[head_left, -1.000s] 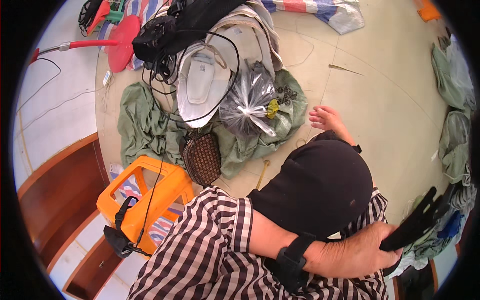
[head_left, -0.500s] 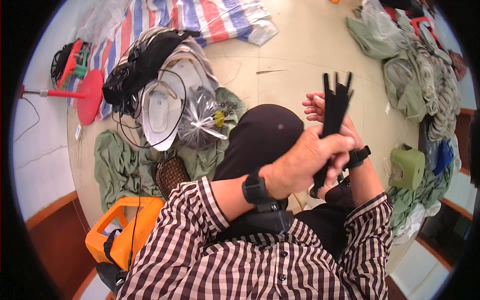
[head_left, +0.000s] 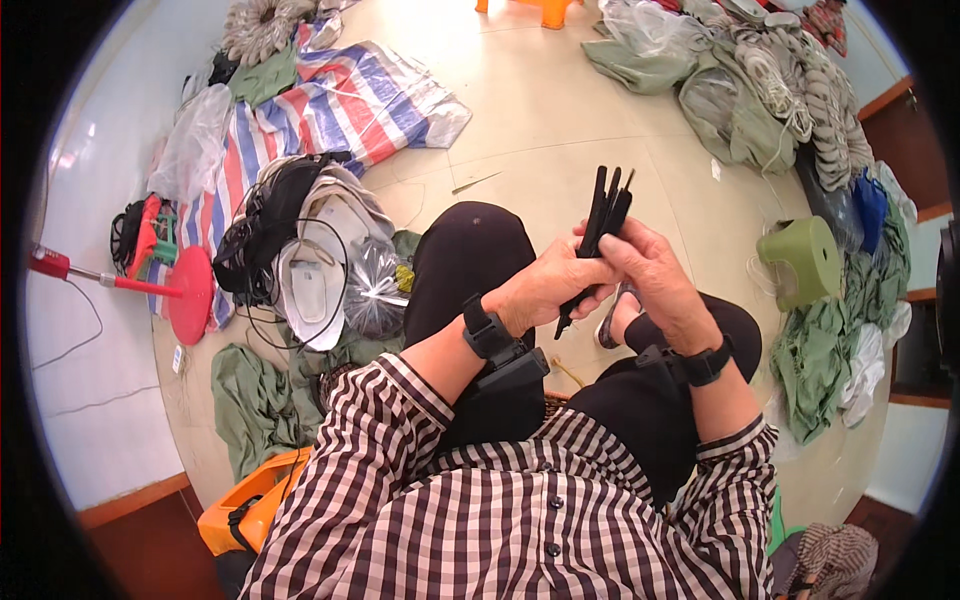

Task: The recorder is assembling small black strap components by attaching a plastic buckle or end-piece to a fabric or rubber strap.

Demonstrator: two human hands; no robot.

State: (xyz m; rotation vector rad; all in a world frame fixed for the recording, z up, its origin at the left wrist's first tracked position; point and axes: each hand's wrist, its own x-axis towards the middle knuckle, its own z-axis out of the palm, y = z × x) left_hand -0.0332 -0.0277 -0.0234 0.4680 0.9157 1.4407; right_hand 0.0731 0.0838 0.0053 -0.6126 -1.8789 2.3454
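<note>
A bundle of narrow black strips (head_left: 605, 205) stands upright between my hands, over my lap; what exactly they are I cannot make out. Wrapped around its lower part is my left hand (head_left: 550, 287), closed. From the right, my right hand (head_left: 655, 280) is closed on the same bundle, its thumb pressed against the strips and its other fingers partly hidden behind them. The strips' upper ends fan slightly apart above my fingers, while a lower end pokes out beneath my left hand.
Left of my knee lie white shoe-like pieces (head_left: 312, 285), black cables and a clear bag of dark items (head_left: 375, 290). An orange stool (head_left: 250, 510) stands at lower left, a green stool (head_left: 800, 262) to the right. Striped sheeting (head_left: 340, 110) and green cloth bundles (head_left: 735, 120) cover floor farther off.
My right hand has come from behind the strips and taken hold of them beside my left. The bundle sits further left in the picture, and the whole view has shifted.
</note>
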